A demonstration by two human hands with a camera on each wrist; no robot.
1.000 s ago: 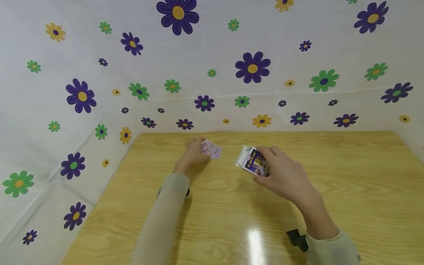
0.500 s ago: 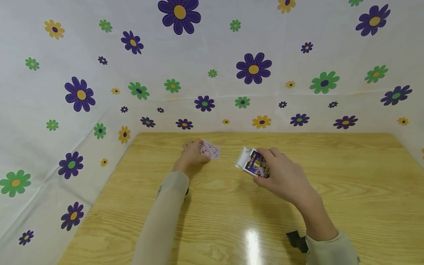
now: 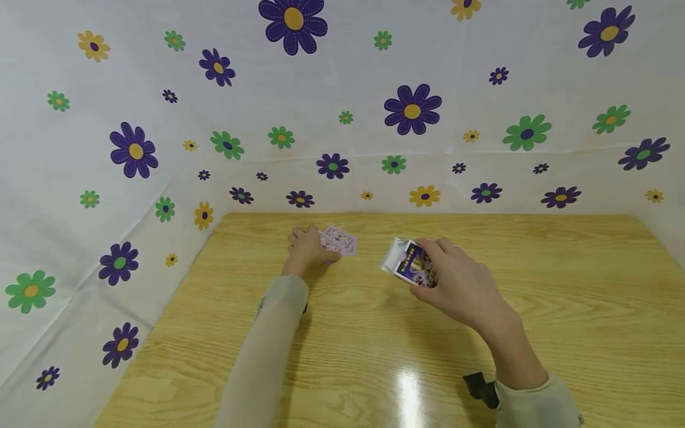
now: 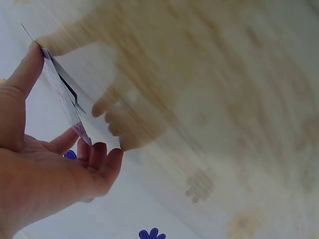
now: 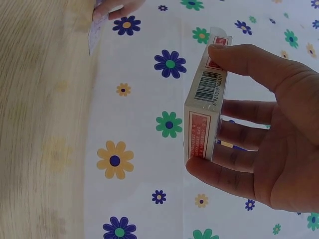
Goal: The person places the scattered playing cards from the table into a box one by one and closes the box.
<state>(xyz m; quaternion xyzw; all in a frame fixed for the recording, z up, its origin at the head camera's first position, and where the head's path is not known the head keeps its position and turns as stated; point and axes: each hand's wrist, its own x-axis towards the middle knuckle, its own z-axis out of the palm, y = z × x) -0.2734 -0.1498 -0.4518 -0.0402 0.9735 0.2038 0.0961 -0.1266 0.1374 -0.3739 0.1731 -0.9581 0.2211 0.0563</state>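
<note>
Near the table's far edge, my left hand (image 3: 306, 248) pinches a pinkish patterned playing card (image 3: 329, 242) by its edges, between thumb and fingers. A second such playing card (image 3: 346, 239) lies partly behind it to the right. In the left wrist view the cards (image 4: 65, 97) appear nearly edge-on, close to the tabletop; how many are held I cannot tell. My right hand (image 3: 459, 279) grips a playing card box (image 3: 416, 264) above the table, tilted, its white flap (image 3: 393, 254) open toward the left. In the right wrist view the box's barcode side (image 5: 207, 87) faces the camera.
The wood-grain table (image 3: 353, 345) reflects a light near its front. A white flowered cloth (image 3: 353, 77) stands behind the table and along its left side. A small black object (image 3: 480, 389) sits by the right wrist.
My left hand has shifted slightly left, and the card in it has slid away from the other card, showing more of that one. The right hand and box have stayed nearly still.
</note>
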